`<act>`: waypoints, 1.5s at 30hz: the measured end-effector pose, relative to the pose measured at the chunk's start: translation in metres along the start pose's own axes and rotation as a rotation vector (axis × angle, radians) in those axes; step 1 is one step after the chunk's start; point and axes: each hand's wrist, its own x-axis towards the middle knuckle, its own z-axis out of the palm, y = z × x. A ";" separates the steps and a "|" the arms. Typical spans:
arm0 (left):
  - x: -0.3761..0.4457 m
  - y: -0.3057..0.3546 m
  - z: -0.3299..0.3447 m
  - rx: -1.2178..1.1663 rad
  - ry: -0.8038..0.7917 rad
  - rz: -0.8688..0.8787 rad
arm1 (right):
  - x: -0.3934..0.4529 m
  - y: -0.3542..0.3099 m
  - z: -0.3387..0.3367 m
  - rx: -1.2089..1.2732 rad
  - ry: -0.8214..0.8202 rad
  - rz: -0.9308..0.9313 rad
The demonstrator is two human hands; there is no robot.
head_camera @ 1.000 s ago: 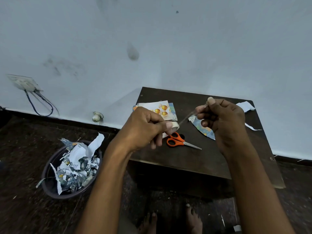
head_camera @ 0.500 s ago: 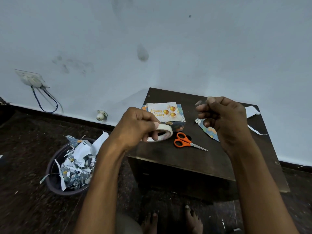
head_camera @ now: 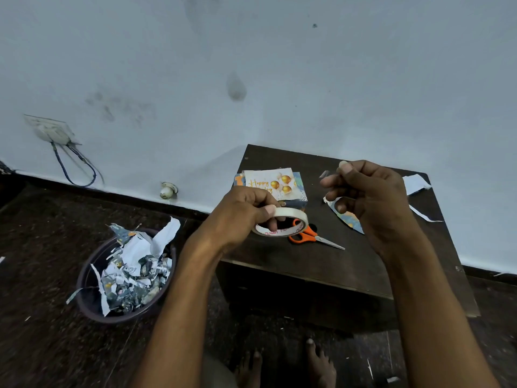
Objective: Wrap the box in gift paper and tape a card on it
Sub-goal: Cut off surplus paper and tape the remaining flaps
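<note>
Standing against the pale wall (head_camera: pixel 279 65), a dark wooden table (head_camera: pixel 321 264) is filling the frame from the centre out toward 3 o'clock. At 8 o'clock, a round bin (head_camera: pixel 92 301) is sitting on the dark floor (head_camera: pixel 42 331), brimming with torn paper scraps (head_camera: pixel 134 273). At 9 o'clock, a wall socket (head_camera: pixel 51 131) is trailing a blue wire.

Near the table's far edge, about 12 o'clock from the left hand, the wrapped box (head_camera: pixel 300 203) is lying with a "Happy Birthday" card (head_camera: pixel 272 182) resting on top of it. A curved offcut of gift paper (head_camera: pixel 349 219) is lying just under the right hand, and white scraps (head_camera: pixel 416 184) are sitting at the 2 o'clock corner.

The left hand (head_camera: pixel 240 214) is gripping a tape roll (head_camera: pixel 282 226) above the table, thumb on the outer rim and a finger hooked through the hole. The right hand (head_camera: pixel 372 200) is raised at 3 o'clock with fingers curled, pinching a short clear strip of tape (head_camera: pixel 324 174) between thumb and fingertips. Orange-handled scissors (head_camera: pixel 313 238) are lying on the table just past the roll, blades pointing toward 4 o'clock.
</note>
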 end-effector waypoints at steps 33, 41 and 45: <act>0.020 -0.025 0.024 0.306 0.191 -0.483 | 0.000 0.006 0.003 -0.007 -0.056 0.006; 0.015 -0.015 0.034 0.485 0.295 -0.433 | 0.002 0.009 0.006 -0.059 -0.087 -0.004; 0.012 -0.008 0.027 0.573 0.306 -0.394 | 0.002 0.010 0.010 -0.085 -0.128 -0.006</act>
